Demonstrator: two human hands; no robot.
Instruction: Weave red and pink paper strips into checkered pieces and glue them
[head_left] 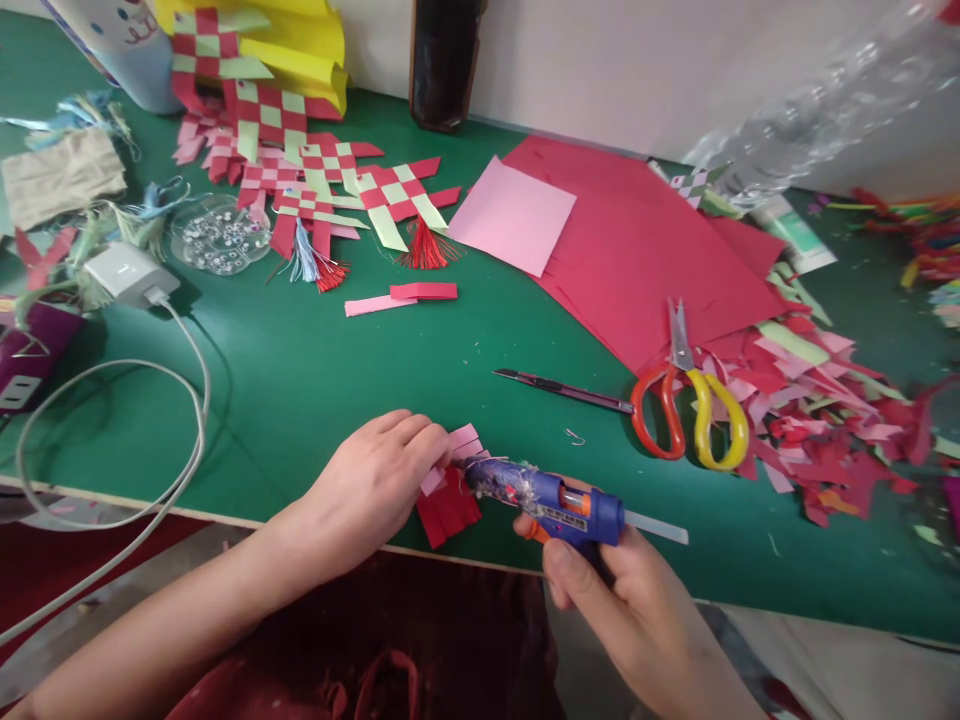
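Observation:
Wrapped round the handle of a blue hot glue gun is my right hand. A clear glue stick sticks out of the gun's back end. The nozzle points left, onto or just over a small piece of slit red and pink paper near the table's front edge. My left hand has its fingers closed at the upper left of that paper, pinching it; the fingertips are partly hidden. Farther back lie two loose paper strips, one red and one pink.
Woven paper fish with tassels lie at the back left, beside a dish of beads. A craft knife and scissors lie right of centre. Red sheets and paper scraps cover the right. A white cable loops at left.

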